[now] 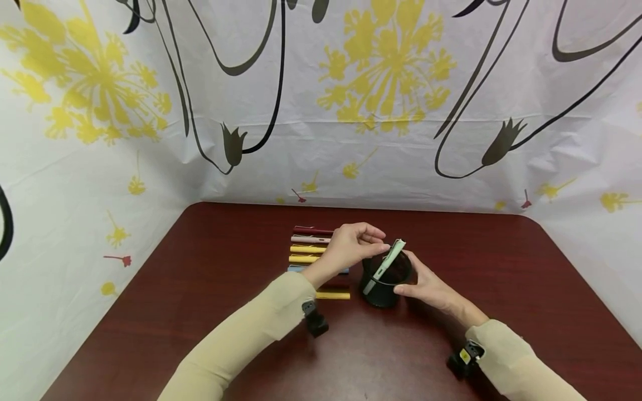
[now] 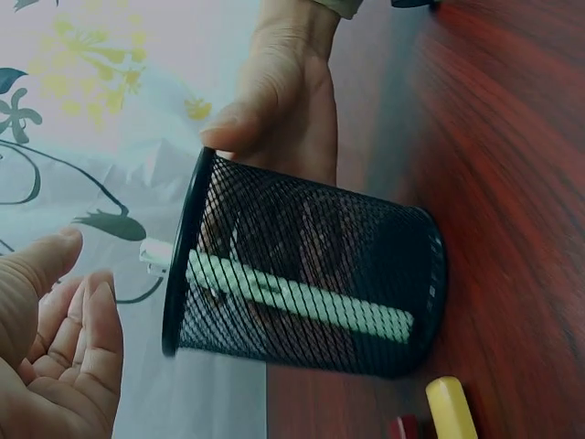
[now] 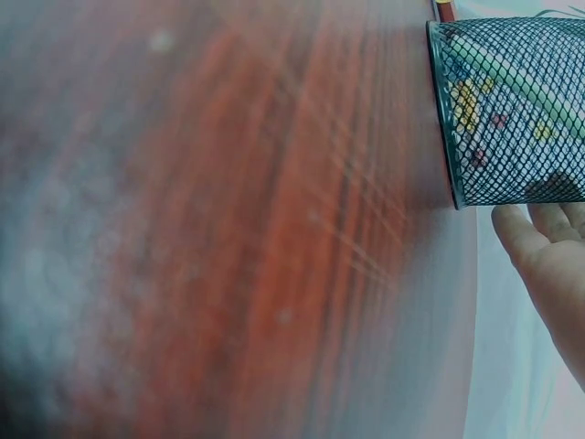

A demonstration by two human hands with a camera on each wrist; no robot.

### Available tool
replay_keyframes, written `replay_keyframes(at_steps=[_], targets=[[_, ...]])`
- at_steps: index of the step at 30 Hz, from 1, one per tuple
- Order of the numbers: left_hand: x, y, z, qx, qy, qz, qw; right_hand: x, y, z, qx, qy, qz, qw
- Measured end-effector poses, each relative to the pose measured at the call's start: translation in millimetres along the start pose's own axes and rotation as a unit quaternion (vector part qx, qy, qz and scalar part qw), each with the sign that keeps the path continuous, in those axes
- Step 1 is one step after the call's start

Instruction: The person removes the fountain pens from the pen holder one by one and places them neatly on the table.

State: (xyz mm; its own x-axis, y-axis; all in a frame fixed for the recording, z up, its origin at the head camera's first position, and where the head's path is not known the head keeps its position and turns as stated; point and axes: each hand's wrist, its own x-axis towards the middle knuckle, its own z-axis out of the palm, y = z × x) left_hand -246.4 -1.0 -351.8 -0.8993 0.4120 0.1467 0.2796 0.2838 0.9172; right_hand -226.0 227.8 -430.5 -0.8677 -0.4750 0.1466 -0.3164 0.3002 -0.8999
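Observation:
A black mesh pen holder (image 1: 380, 299) stands on the table, and my right hand (image 1: 435, 288) grips its right side with the thumb by the rim. Inside it a light green pen (image 1: 389, 260) leans, its upper end sticking out past the rim. Through the mesh in the left wrist view, the pen's (image 2: 302, 299) lower end shows near the holder's base. My left hand (image 1: 353, 244) hovers beside the pen's top, thumb and fingers parted with nothing between them. In the right wrist view the fingers (image 3: 539, 242) lie against the holder's wall.
Left of the holder several pens lie in a row, partly behind my left forearm: dark red (image 1: 306, 229), pink (image 1: 303, 239), yellow (image 1: 305, 249), blue (image 1: 295, 269) and a yellow one (image 1: 335, 296) nearest me. Patterned white cloth (image 1: 281, 178) walls the table's (image 1: 225, 239) back and sides.

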Motion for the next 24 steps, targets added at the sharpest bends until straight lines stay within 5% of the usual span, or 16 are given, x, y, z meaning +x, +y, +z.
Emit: replay_keyframes(at_steps=[16,24], targets=[[17.2,6.4,35.3,0.115,0.041,0.052,0.9912,-3.6,-4,0,0.013,-0.012,0.071,0.9973],[19.1,7.4,43.4,0.17,0.039,0.075,0.9818,-4.1,-4,1,0.012,-0.005,0.063,0.9979]])
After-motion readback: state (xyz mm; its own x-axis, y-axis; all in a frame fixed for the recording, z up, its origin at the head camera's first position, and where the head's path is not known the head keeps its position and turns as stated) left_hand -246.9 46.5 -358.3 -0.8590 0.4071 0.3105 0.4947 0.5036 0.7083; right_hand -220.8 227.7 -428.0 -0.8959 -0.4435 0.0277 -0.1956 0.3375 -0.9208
